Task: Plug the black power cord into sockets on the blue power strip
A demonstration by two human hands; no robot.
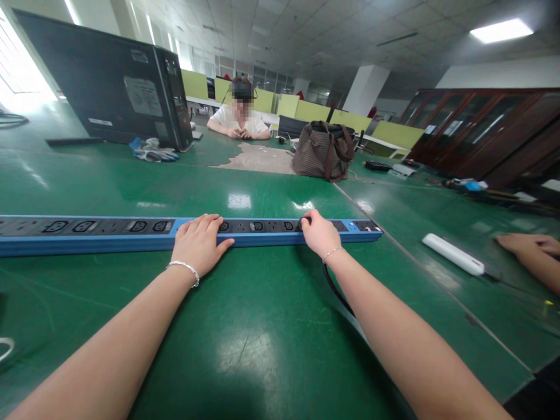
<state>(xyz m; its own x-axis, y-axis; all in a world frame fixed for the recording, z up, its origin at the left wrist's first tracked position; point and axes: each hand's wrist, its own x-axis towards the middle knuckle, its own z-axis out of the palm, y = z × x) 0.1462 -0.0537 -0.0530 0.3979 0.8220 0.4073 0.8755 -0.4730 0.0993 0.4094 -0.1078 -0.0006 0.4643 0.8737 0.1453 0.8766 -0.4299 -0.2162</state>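
A long blue power strip (245,238) with black sockets along its top lies across the green table. My left hand (199,242) grips it near the middle, fingers over the top and thumb along the front side. Further right, my right hand (321,233) is closed around a black plug (305,222) at one of the sockets. The fingers hide most of the plug, and I cannot tell how deep it sits. A black cable (335,286) runs from beneath that hand toward me, passing under the forearm.
A black computer case (109,81) and gloves (153,150) stand at the back left. A brown bag (322,150) rests at the back, with a seated person (240,114) beyond. On the right lie a white power strip (452,254) and another person's hands (531,245).
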